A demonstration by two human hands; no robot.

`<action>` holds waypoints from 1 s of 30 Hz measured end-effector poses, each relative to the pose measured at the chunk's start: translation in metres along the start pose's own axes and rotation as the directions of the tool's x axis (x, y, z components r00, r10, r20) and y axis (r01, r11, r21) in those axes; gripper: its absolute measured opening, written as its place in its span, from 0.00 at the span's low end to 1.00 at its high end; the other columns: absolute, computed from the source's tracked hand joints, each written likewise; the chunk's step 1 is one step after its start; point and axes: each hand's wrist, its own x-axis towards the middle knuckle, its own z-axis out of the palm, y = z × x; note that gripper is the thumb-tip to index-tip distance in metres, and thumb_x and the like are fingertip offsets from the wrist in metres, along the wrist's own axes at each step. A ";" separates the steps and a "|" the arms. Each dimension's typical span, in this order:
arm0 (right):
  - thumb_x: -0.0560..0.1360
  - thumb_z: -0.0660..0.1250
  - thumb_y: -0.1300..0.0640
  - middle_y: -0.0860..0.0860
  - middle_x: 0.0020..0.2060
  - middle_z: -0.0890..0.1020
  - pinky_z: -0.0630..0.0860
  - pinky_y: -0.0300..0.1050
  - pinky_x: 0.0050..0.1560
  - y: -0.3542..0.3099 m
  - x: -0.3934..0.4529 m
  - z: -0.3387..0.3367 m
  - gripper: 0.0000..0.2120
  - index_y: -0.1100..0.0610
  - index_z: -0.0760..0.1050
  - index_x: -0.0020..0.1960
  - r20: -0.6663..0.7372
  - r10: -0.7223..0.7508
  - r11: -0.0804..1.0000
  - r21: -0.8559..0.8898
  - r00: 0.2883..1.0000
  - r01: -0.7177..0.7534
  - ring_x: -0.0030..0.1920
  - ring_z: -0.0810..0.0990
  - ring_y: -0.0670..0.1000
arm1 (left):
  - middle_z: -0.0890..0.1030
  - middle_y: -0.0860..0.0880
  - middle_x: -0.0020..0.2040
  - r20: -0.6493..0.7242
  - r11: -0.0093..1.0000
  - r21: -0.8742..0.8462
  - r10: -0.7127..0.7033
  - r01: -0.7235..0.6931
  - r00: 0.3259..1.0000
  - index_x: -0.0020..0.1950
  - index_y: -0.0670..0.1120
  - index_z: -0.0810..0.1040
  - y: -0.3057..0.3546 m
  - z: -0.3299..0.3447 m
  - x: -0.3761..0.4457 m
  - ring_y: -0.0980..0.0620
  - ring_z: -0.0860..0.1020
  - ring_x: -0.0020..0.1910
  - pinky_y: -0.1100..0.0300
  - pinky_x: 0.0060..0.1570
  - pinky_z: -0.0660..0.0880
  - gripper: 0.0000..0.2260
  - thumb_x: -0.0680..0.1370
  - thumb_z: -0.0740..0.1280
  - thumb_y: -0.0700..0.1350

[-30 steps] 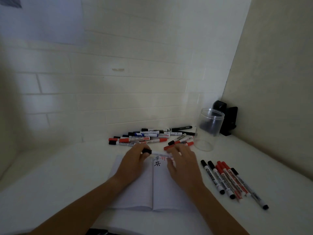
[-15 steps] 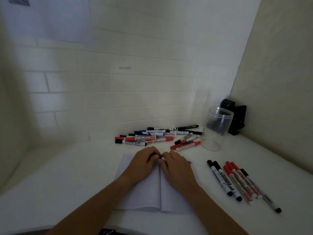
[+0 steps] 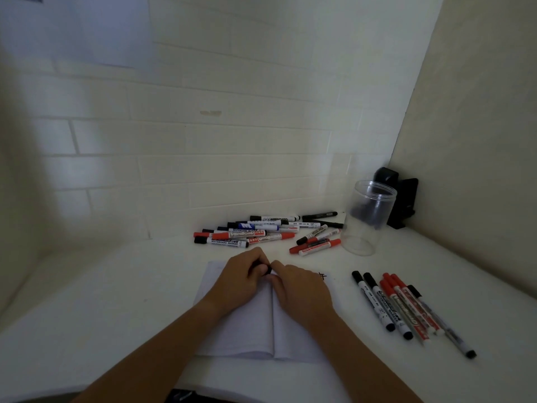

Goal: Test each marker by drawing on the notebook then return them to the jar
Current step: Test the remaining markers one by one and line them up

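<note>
Clear jar [image 3: 369,219] stands upright at the back right of the table [image 3: 101,301], nothing inside. Left hand [image 3: 238,282] and right hand [image 3: 302,289] meet over the open notebook [image 3: 241,330], fingers grasping a black-capped marker [image 3: 268,270]. Loose markers [image 3: 247,232] lie behind; 6 more [image 3: 406,306] lie right.

Plain study corner, white desk [image 3: 87,301], white brick wall [image 3: 203,158], whiteboard markers [image 3: 247,232], open notebook [image 3: 238,330]

Both forearms reach forward, left hand [image 3: 241,279] and right hand [image 3: 302,289] meeting fingertip to fingertip (each grip curled).
</note>
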 end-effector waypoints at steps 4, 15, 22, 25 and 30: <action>0.80 0.40 0.39 0.50 0.37 0.82 0.70 0.47 0.35 -0.001 -0.002 -0.011 0.25 0.45 0.73 0.61 0.028 0.054 0.998 -0.042 0.998 -0.053 0.37 0.82 0.52 | 0.81 0.52 0.42 -0.083 0.996 -0.074 -0.060 0.054 0.995 0.46 0.44 0.77 0.001 -0.005 -0.001 0.54 0.79 0.44 0.69 0.44 0.73 0.09 0.78 0.65 0.31; 0.77 0.62 0.66 0.48 0.55 0.74 0.68 0.44 0.33 0.000 -0.002 -0.017 0.22 0.47 0.69 0.66 -0.091 0.301 0.946 0.153 0.949 -0.286 0.37 0.76 0.51 | 0.73 0.54 0.43 0.031 0.990 0.085 -0.117 0.114 0.993 0.44 0.50 0.72 0.002 0.005 -0.001 0.56 0.73 0.43 0.61 0.44 0.70 0.08 0.76 0.54 0.47; 0.80 0.54 0.58 0.44 0.56 0.79 0.73 0.32 0.39 0.009 -0.007 -0.024 0.18 0.50 0.77 0.64 -0.249 0.339 0.906 0.345 0.907 -0.245 0.40 0.77 0.42 | 0.70 0.56 0.45 0.109 0.968 0.243 -0.081 0.052 0.991 0.46 0.53 0.71 -0.003 0.008 -0.002 0.56 0.73 0.39 0.60 0.42 0.72 0.07 0.74 0.57 0.54; 0.78 0.64 0.68 0.46 0.48 0.83 0.79 0.39 0.39 0.012 -0.007 -0.024 0.22 0.48 0.75 0.66 -0.273 0.402 0.884 0.363 0.874 -0.294 0.40 0.80 0.44 | 0.70 0.57 0.45 0.122 0.964 0.264 -0.057 0.023 0.991 0.46 0.56 0.69 -0.004 0.009 -0.001 0.58 0.73 0.38 0.64 0.40 0.70 0.08 0.74 0.62 0.58; 0.78 0.69 0.56 0.42 0.36 0.79 0.78 0.44 0.35 0.013 -0.005 -0.028 0.11 0.46 0.70 0.56 -0.191 0.475 0.798 0.506 0.859 -0.329 0.36 0.79 0.42 | 0.71 0.59 0.48 0.132 0.963 0.267 -0.062 0.025 0.989 0.50 0.56 0.70 -0.007 0.009 0.000 0.59 0.74 0.41 0.66 0.42 0.73 0.16 0.72 0.71 0.63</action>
